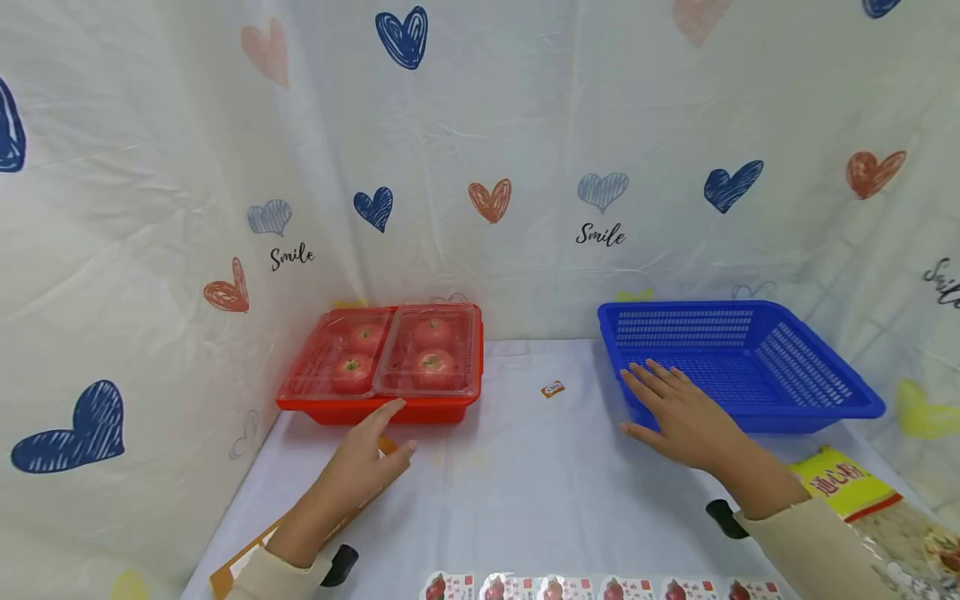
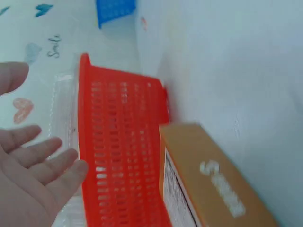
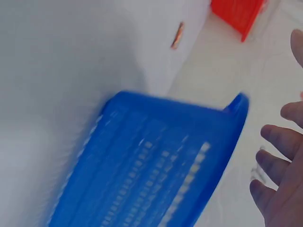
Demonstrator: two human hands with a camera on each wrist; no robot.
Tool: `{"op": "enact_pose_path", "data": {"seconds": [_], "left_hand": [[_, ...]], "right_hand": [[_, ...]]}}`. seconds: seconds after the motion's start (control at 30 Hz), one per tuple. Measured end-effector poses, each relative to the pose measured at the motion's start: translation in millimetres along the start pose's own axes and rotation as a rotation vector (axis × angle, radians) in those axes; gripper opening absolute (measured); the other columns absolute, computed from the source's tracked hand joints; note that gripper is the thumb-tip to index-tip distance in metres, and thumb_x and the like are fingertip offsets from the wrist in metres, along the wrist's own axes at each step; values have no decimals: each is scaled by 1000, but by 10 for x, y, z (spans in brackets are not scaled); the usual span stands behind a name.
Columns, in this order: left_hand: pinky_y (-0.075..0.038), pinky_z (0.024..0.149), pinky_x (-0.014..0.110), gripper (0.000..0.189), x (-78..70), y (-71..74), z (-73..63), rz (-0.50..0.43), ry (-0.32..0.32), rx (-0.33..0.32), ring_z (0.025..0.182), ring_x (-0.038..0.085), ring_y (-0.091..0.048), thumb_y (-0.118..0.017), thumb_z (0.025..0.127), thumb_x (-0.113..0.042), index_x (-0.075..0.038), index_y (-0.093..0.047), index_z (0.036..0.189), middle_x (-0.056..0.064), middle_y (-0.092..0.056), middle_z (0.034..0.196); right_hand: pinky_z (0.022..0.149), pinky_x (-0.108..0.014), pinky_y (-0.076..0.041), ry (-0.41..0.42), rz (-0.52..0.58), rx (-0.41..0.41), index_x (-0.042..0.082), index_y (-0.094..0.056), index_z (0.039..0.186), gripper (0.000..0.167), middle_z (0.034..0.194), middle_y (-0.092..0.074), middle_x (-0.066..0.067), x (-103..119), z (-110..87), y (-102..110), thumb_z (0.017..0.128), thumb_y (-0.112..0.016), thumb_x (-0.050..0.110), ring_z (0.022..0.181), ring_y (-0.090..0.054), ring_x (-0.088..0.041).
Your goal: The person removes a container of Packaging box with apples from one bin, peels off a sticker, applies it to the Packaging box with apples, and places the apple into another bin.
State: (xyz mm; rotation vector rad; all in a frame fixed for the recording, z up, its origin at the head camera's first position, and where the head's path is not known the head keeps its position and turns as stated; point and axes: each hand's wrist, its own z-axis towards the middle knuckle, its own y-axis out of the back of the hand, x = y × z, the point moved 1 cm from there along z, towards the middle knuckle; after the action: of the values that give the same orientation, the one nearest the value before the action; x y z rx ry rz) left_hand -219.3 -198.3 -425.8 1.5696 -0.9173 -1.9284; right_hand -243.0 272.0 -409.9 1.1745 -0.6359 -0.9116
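Note:
My left hand (image 1: 360, 462) hovers with fingers stretched out by the front rim of a red basket (image 1: 390, 408). Two clear plastic boxes (image 1: 427, 367) with red apples (image 1: 433, 367) in them sit in that basket. Below the left hand lies an orange-brown box (image 2: 208, 165) with white print, partly covered by the arm in the head view. My right hand (image 1: 682, 421), fingers spread, overlaps the near left corner of a blue basket (image 1: 750, 408). In the right wrist view its fingers are apart from the basket's rim. Neither hand holds anything.
A small orange wrapped item (image 1: 552, 388) lies on the white table between the baskets. A yellow-topped food bag (image 1: 840, 483) lies at the right. Along the front edge runs a strip of apple stickers (image 1: 555, 587). A heart-printed curtain (image 1: 450, 125) hangs behind.

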Motion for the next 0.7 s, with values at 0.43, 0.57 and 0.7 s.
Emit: {"op": "enact_pose_path", "data": {"seconds": [0.43, 0.57, 0.7], "left_hand": [[-43, 100, 47, 68, 46, 99, 196, -945, 305, 15, 119, 33, -56, -57, 96, -43, -4, -31, 146, 24, -46, 141], [-38, 104, 50, 77, 22, 128, 194, -1253, 365, 18, 130, 39, -45, -53, 99, -42, -5, -13, 153, 25, -34, 149], [-33, 107, 52, 89, -51, 162, 226, -1541, 409, 18, 139, 41, -28, -56, 97, -41, -7, 3, 154, 21, -23, 155]], "right_hand": [[103, -54, -38, -188, 473, 138, 9, -39, 148, 69, 140, -52, -13, 280, 1239, -248, 97, -52, 52, 128, -47, -35], [101, -54, -40, -234, 560, 199, 12, -39, 149, 67, 139, -53, -12, 398, 1586, -344, 96, -53, 52, 126, -49, -35], [101, -51, -42, -247, 589, 202, 13, -43, 146, 62, 137, -55, -10, 507, 1959, -412, 97, -54, 49, 125, -50, -31]]}}
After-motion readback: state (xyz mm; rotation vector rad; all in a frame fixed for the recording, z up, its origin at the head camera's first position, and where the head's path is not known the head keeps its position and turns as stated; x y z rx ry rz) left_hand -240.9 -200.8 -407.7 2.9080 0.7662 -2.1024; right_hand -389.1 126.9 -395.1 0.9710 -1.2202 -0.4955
